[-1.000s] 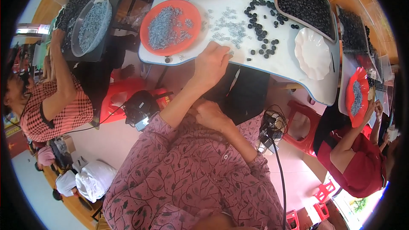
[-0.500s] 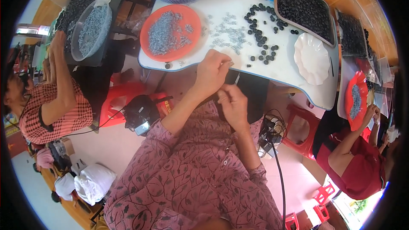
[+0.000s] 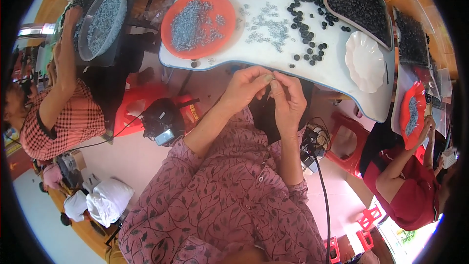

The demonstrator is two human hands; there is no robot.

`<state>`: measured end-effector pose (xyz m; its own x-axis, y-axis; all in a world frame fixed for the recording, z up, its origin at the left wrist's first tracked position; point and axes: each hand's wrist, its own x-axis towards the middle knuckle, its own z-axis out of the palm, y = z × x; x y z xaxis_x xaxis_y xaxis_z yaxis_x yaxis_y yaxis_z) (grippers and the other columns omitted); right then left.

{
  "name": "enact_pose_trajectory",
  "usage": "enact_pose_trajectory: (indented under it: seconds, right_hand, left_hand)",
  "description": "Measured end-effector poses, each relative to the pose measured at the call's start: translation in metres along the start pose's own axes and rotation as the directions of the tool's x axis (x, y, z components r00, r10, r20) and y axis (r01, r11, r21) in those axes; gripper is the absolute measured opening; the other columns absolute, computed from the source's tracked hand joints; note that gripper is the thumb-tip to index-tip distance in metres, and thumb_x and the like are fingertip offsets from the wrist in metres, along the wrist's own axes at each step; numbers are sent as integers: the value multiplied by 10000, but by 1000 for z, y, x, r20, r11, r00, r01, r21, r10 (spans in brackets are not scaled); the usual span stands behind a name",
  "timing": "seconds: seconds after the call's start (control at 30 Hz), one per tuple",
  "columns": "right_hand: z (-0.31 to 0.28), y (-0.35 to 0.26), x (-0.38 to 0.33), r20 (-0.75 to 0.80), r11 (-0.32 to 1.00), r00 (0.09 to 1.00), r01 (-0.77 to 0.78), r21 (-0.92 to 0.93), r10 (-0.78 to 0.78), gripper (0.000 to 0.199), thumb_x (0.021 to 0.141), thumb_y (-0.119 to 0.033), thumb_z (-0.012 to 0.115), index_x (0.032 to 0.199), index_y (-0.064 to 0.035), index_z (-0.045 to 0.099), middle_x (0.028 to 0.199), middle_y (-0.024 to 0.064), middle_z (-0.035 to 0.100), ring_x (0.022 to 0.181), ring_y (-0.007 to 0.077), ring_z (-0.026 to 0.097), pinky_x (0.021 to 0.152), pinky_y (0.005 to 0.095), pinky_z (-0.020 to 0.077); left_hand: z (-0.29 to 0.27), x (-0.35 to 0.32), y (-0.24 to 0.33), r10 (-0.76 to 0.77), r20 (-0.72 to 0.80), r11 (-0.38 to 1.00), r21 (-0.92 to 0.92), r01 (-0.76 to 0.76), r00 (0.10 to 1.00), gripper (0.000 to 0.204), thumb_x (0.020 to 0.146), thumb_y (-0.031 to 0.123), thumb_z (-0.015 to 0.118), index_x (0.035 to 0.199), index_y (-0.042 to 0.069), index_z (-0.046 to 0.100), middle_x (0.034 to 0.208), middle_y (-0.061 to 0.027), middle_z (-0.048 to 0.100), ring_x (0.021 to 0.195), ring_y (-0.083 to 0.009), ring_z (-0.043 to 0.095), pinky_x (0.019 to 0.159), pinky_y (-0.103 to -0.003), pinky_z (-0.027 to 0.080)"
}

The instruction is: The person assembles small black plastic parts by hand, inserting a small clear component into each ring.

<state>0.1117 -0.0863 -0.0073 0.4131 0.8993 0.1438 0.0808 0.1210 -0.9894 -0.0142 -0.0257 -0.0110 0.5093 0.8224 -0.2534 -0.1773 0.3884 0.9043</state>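
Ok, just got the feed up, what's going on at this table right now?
A person in a patterned pink shirt holds both hands together just below the white table's near edge. The left hand and right hand meet at the fingertips, pinching something too small to make out. On the table lie loose small grey parts, scattered black round pieces, an orange plate of grey parts and an empty white scalloped dish. Co-workers sit on either side.

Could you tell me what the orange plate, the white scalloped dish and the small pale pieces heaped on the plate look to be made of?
The orange plate looks like plastic: even, saturated colour, thin smooth rim. The white scalloped dish also seems moulded plastic, glossy with fluted edges, though glazed ceramic is possible. The small pale pieces look silvery-grey, perhaps metal or clear plastic; too small to tell.
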Motion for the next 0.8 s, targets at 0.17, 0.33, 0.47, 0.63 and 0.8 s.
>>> enact_pose_trajectory:
  seconds: [0.17,0.33,0.47,0.63,0.8]
  right_hand:
    - [-3,-3,1,-36,996,996,80,-37,-82,149,852,-4,686,998,-29,693,891,26,572,644,48,502,491,182,390]
    - [-5,0,-1,-65,990,991,112,-85,-118,136,841,-4,695,974,-33,695,891,34,577,652,56,507,502,189,399]
    - [-4,0,0,-73,976,979,180,-125,-190,126,839,2,693,959,-35,692,889,37,576,673,64,513,520,198,414]
    - [-7,0,-3,-83,988,988,121,-92,-129,128,843,6,684,965,-33,685,889,38,573,693,73,517,553,202,418]
    - [-8,8,-7,-78,983,986,136,-123,-146,105,849,26,661,945,-13,652,881,38,561,683,72,507,547,198,410]
  left_hand:
    - [3,-3,1,0,8,999,45,0,1000,190,970,166,566,975,-4,650,726,13,580,591,-47,520,508,-192,426]
    - [7,-4,-2,-10,-20,999,41,11,1000,190,971,167,565,960,-4,647,702,3,580,563,-51,519,473,-190,419]
    - [8,-4,-1,-63,3,995,-83,63,998,195,974,174,560,948,1,645,705,2,585,563,-51,523,469,-187,419]
    - [10,-5,3,-70,35,997,-16,70,997,214,981,191,548,947,0,639,716,-4,588,561,-47,523,474,-185,426]
    - [11,-8,1,-30,22,999,32,29,999,193,970,174,566,956,-6,635,722,-4,588,572,-50,527,482,-190,436]
